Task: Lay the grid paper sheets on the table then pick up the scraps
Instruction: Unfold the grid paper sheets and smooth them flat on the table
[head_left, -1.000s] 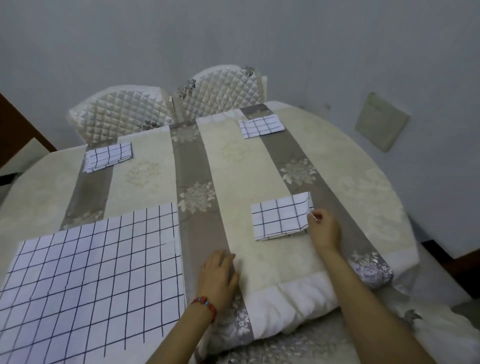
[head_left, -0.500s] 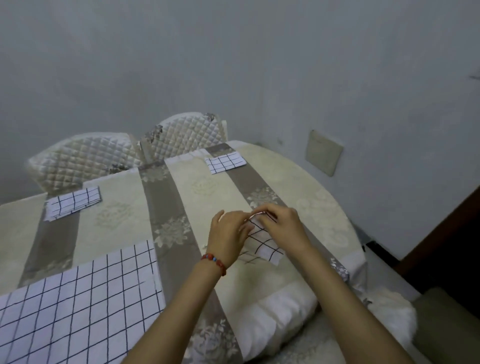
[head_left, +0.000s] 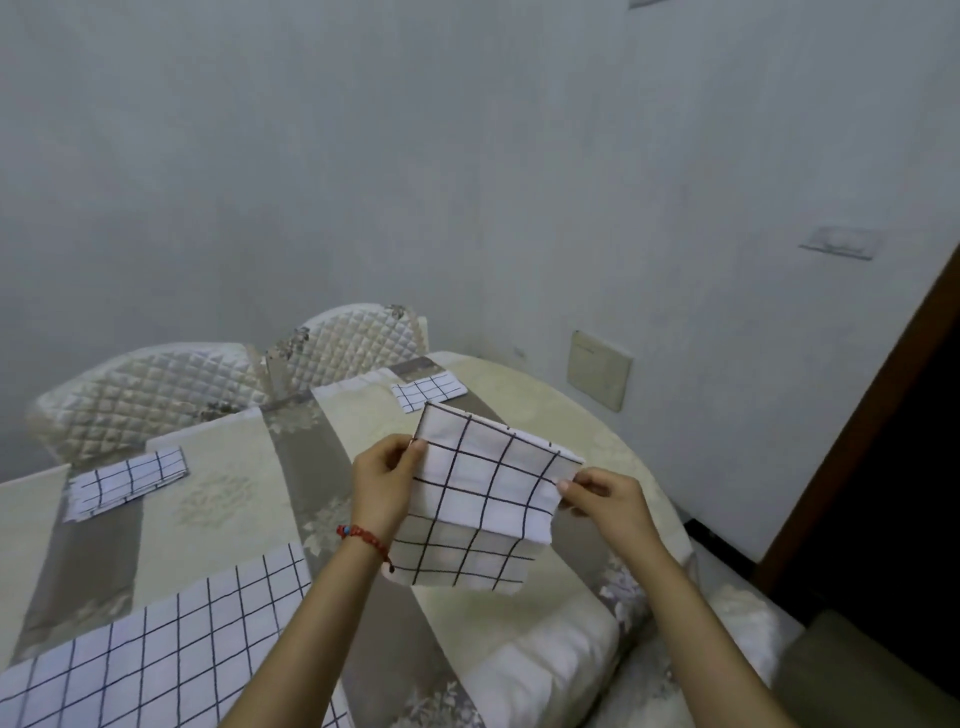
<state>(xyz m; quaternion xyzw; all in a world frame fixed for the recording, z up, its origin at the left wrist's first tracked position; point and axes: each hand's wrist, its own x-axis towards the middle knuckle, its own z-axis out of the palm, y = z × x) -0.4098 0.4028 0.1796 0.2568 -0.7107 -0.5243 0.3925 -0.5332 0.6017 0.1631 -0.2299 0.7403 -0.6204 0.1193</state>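
1. Currently, a left hand (head_left: 383, 480) and a right hand (head_left: 605, 501) pinch opposite edges of a folded grid sheet (head_left: 478, 499), lifted above the table (head_left: 234, 499), partly unfolded.
2. One large sheet (head_left: 156, 660) lies flat, near left.
3. Two folded sheets wait: far left (head_left: 124, 480) and far centre (head_left: 428, 393).
4. Judging by this, laying is roughly a quarter done; no scraps are visible.

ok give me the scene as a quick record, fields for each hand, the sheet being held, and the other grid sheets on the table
left hand: pinches the held sheet's left edge
right hand: pinches its right edge
held sheet: folded, lifted above the table, partly opened
large sheet: flat, near left
folded sheet, far left: lying on the table
folded sheet, far middle: lying on the table
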